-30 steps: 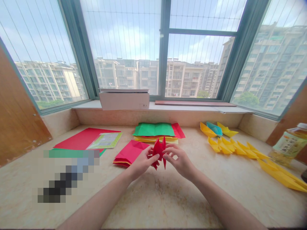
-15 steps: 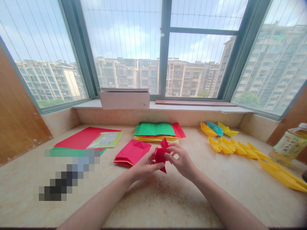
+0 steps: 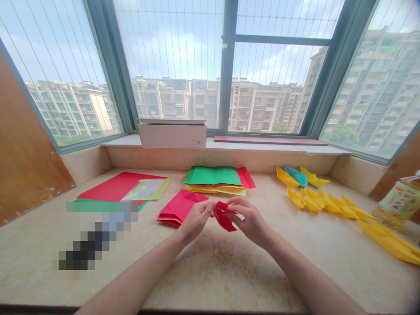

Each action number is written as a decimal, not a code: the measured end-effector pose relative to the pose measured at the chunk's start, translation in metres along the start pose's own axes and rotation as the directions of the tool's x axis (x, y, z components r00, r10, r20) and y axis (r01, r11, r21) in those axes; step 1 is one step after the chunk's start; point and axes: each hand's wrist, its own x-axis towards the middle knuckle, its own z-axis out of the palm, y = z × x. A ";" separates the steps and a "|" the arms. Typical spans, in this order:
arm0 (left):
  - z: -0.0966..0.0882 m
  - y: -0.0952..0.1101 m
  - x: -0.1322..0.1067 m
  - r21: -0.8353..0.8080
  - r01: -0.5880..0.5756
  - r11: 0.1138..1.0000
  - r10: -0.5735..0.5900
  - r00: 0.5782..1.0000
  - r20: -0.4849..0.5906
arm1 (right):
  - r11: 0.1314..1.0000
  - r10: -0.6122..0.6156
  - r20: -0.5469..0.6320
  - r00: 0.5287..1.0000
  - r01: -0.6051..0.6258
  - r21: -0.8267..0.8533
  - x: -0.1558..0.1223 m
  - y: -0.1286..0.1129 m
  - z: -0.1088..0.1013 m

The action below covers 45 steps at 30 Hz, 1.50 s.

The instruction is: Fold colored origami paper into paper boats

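Note:
My left hand (image 3: 194,219) and my right hand (image 3: 248,218) both pinch a small folded red paper piece (image 3: 224,216) just above the marble sill, in the middle of the view. The piece lies nearly flat between my fingertips, one pointed end toward me. A stack of folded pink-red paper (image 3: 179,207) rests just left of my left hand. Behind it lies a pile of green, red and yellow sheets (image 3: 213,176).
Several yellow paper boats (image 3: 331,203) and one teal boat (image 3: 296,174) line the right side. A plastic bottle (image 3: 397,200) stands at far right. Red and green sheets with a leaflet (image 3: 146,189) lie at left. A white cardboard box (image 3: 172,133) sits on the window ledge.
The red piece stood upright between my fingers a second ago; both hands have turned it down to lie nearly flat and lowered it slightly.

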 end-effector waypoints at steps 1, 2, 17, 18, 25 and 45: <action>0.000 0.001 0.000 0.025 -0.008 1.000 0.009 0.999 -0.031 | 1.000 -0.003 0.010 1.000 0.003 -0.014 -0.001 0.001 0.000; -0.001 0.001 -0.001 0.036 -0.015 0.999 0.017 0.998 -0.057 | 1.000 -0.005 0.019 1.000 0.005 -0.026 -0.001 0.001 0.000; 0.002 0.000 -0.004 0.134 -0.008 0.991 -0.004 0.996 0.091 | 0.994 0.024 -0.029 0.999 -0.027 -0.105 -0.001 0.000 -0.005; 0.002 -0.001 -0.003 0.169 -0.022 0.985 0.008 0.997 0.081 | 0.994 0.020 -0.028 0.999 -0.023 -0.104 -0.001 0.000 -0.004; 0.001 -0.005 -0.002 0.231 -0.043 0.972 0.030 0.998 0.059 | 0.995 -0.002 -0.037 0.999 -0.002 -0.097 -0.001 0.000 -0.003; -0.003 -0.002 -0.004 0.425 -0.318 0.848 0.282 0.948 0.148 | 0.956 -0.035 0.069 0.997 0.054 -0.287 0.001 -0.001 -0.010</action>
